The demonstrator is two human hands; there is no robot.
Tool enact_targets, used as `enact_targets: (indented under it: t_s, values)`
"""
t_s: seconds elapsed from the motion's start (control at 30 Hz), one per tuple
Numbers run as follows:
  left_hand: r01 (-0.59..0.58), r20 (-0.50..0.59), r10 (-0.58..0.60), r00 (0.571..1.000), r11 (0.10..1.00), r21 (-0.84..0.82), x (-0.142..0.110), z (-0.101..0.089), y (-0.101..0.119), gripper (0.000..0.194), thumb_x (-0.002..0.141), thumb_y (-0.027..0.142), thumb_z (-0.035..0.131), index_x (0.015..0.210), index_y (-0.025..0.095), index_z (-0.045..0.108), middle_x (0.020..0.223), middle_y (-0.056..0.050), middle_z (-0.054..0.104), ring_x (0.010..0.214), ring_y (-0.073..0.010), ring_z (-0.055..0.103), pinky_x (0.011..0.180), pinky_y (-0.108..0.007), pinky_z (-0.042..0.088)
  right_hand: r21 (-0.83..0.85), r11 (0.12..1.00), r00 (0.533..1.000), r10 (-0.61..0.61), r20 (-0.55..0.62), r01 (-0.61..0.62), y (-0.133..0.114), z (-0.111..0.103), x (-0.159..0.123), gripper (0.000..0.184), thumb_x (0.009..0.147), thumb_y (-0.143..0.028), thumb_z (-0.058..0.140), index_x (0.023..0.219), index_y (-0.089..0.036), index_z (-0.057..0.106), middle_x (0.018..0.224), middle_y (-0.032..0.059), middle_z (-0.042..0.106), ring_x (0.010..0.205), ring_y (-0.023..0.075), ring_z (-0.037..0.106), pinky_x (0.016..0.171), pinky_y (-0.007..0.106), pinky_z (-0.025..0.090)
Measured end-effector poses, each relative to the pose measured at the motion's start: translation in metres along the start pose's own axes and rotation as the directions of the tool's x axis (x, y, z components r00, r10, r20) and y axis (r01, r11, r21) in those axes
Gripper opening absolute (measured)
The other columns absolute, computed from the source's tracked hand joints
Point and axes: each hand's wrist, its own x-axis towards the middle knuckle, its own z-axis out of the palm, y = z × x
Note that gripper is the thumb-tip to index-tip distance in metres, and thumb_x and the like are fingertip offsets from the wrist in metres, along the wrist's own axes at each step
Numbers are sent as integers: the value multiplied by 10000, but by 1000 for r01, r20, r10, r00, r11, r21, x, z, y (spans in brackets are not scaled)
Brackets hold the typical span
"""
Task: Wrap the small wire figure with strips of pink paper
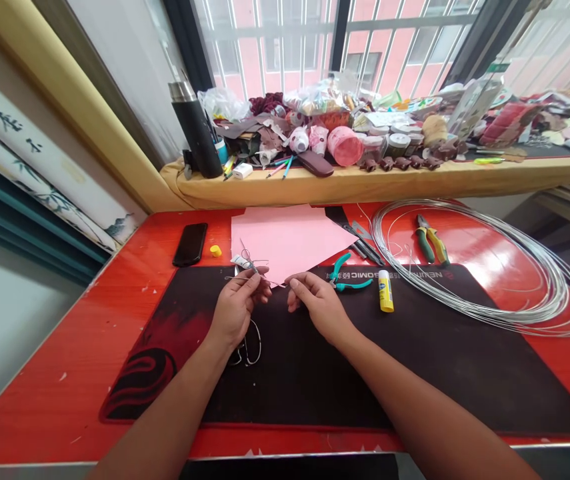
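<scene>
My left hand is closed on a small figure of bent wire, whose thin loops and ends stick out above the fingers. A thin length of wire runs from it toward my right hand, which pinches its far end between thumb and fingertips. Both hands are held over the near edge of the pink paper. A larger bent wire shape shows below my left hand, on the black mat; whether it joins the held wire I cannot tell. A small white tube or label behind the left fingers is partly hidden.
Right of my hands lie teal pliers, a glue stick, a wire coil and green-yellow pliers. Cutters, a phone and a yellow cap are farther back. A cluttered sill with a black flask borders the table.
</scene>
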Motion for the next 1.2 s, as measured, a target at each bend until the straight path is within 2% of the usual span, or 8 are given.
enact_targets:
  t_s: [0.3,0.47,0.7,0.87,1.03,1.2]
  values:
    - [-29,26,30,999,999,-34,5,-3,-4,344,754,381,910,990,140,844,823,-62,712,754,-151,629,620,-242,490,76,996,999,48,4,-48,7,0,3,361,891,-508,745,1043,-186,684,715,-16,681,622,160,644,661,311,524]
    - [-21,49,23,999,999,-36,5,-4,-5,352,748,385,918,994,144,848,837,-68,723,768,-159,643,625,-245,506,10,999,998,35,61,-35,7,2,2,311,896,-499,730,886,-194,669,691,-16,663,602,154,622,646,305,515]
    - [0,73,2,997,1000,-22,5,-4,-4,430,741,420,923,1048,128,848,834,-68,726,737,-148,645,614,-238,504,-50,999,999,17,36,-15,6,2,1,302,903,-483,715,816,-205,637,669,-22,646,583,154,609,625,301,509]
    - [-22,31,22,999,1000,8,5,-3,-4,429,714,417,936,1021,131,851,797,-63,732,691,-137,638,606,-229,494,-48,999,1000,13,24,-11,8,1,2,289,902,-466,720,835,-197,639,664,-20,647,573,155,612,613,300,510]
    - [-48,19,47,999,998,31,5,-2,-5,393,726,417,917,978,123,848,763,-63,727,677,-136,627,596,-230,488,-46,999,999,-6,34,7,6,2,1,294,914,-464,726,996,-183,699,764,2,703,684,175,681,704,322,559]
    - [-76,72,65,995,983,166,2,0,-8,377,775,435,882,1008,141,845,784,-58,734,690,-148,635,608,-248,505,-83,995,997,-52,61,57,5,5,0,254,906,-441,741,985,-201,710,891,29,745,762,186,695,735,325,560]
